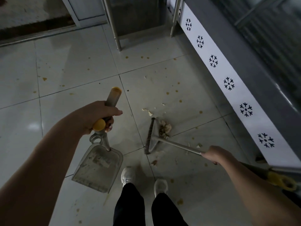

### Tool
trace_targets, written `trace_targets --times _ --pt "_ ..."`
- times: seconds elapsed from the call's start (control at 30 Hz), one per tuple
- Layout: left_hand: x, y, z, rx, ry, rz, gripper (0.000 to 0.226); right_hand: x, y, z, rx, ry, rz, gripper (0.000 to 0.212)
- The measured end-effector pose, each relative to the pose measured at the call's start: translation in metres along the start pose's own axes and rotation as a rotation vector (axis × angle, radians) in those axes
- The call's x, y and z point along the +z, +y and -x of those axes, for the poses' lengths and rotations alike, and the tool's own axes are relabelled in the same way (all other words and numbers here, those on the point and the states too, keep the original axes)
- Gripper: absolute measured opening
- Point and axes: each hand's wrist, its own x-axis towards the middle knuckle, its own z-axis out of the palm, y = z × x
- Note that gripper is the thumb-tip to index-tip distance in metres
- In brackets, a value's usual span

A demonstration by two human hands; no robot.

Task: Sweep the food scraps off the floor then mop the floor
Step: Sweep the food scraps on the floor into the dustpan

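Note:
My left hand [99,115] grips the grey, yellow-capped handle of a long dustpan [98,168], whose dirty grey pan hangs just above the white tiled floor [73,70] by my left shoe. My right hand [215,154] grips the metal shaft of a broom [175,145]. The broom's head [150,136] rests on the floor against a clump of brownish food scraps [165,128]. Smaller pale crumbs [147,111] and several yellow-brown spots lie scattered over the tiles ahead.
A chest freezer [228,82] with a white snowflake strip runs along the right. Steel table legs [116,30] stand at the back centre, a door threshold [32,35] at the back left. My two white shoes [128,176] stand near the bottom centre.

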Motion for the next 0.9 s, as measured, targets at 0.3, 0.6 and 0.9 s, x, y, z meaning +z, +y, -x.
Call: trace_targets --times 0.3,0.6,0.9 --pt "-0.001 0.011 -0.028 0.013 -0.04 0.056 0.042 -0.005 -0.129 -0.007 -0.184 -0.051 -0.152 0.039" --pt "-0.024 0.021 -0.072 0.03 -0.156 0.077 0.056 -0.03 -0.215 -0.043 -0.112 0.047 -0.118 0.026" --pt "-0.03 0.062 -0.104 0.059 -0.269 0.057 0.046 -0.049 -0.093 -0.049 0.157 -0.088 -0.313 0.039"
